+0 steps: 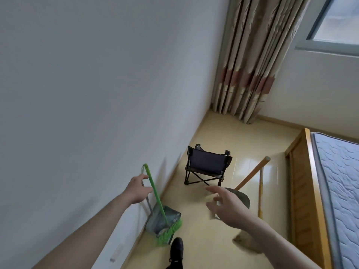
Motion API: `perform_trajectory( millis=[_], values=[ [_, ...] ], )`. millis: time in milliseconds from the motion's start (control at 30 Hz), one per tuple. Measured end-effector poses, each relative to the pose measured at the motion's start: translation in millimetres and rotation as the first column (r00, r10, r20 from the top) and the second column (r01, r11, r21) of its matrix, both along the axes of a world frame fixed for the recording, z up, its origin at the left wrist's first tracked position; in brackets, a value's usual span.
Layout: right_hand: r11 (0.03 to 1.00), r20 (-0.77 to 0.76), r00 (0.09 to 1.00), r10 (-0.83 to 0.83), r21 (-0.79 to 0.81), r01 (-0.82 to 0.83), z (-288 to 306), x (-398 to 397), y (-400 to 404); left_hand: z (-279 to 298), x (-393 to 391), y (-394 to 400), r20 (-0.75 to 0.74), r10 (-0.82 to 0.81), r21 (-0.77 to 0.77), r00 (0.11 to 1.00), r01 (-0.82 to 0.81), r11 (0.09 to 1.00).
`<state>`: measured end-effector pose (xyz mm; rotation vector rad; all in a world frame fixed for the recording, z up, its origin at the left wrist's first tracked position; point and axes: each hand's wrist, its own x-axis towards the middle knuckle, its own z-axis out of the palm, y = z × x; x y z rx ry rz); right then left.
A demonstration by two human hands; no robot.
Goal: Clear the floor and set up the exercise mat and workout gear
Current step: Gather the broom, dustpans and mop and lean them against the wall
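A green broom (155, 193) leans against the white wall, its bristles resting in a grey dustpan (158, 222) on the floor. My left hand (137, 190) is at the broom's handle, with thumb and fingertips just beside it and not curled round it. My right hand (230, 207) hovers with spread fingers and holds nothing, in front of a grey shovel-like pan (242, 197) with an orange handle (252, 174). A yellow-handled broom (260, 197) stands just right of that; its head is blurred behind my right forearm.
A small black folding chair (206, 166) stands on the tiled floor near the wall. A wooden bed frame (308, 181) with a mattress (342, 181) fills the right side. Curtains (246, 70) hang in the far corner. My black shoe (176, 249) is below.
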<state>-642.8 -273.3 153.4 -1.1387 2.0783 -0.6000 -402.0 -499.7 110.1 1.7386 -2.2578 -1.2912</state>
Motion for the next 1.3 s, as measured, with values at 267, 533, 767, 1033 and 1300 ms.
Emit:
perform_trajectory(
  millis=[267, 533, 767, 1033, 1300],
  values=[
    [0.997, 0.025, 0.999, -0.047, 0.063, 0.045, -16.6, -79.8, -126.3, -81.6, -75.9, -149.3, 0.031, 0.225, 0.169, 0.974, -0.227, 0.959],
    [0.979, 0.078, 0.988, -0.134, 0.168, 0.119, -41.5, -112.5, -174.5, -143.9, -103.0, -206.0, 0.188, 0.232, 0.273, 0.954, -0.278, 0.921],
    [0.96, 0.1, 0.986, -0.131, 0.262, 0.101, -63.4, -135.6, -192.3, -185.2, -115.8, -225.5, 0.182, 0.345, 0.35, 0.921, -0.389, 0.852],
    [0.939, 0.1, 0.995, -0.028, 0.344, -0.008, -81.2, -145.5, -227.3, -195.2, -124.8, -229.5, 0.271, 0.264, 0.297, 0.926, -0.341, 0.892],
    [0.915, 0.166, 0.985, 0.034, 0.392, -0.098, -136.8, -128.7, -253.7, -177.3, -122.2, -174.7, 0.44, -0.311, 0.106, 0.842, 0.295, 0.95]
  ],
)
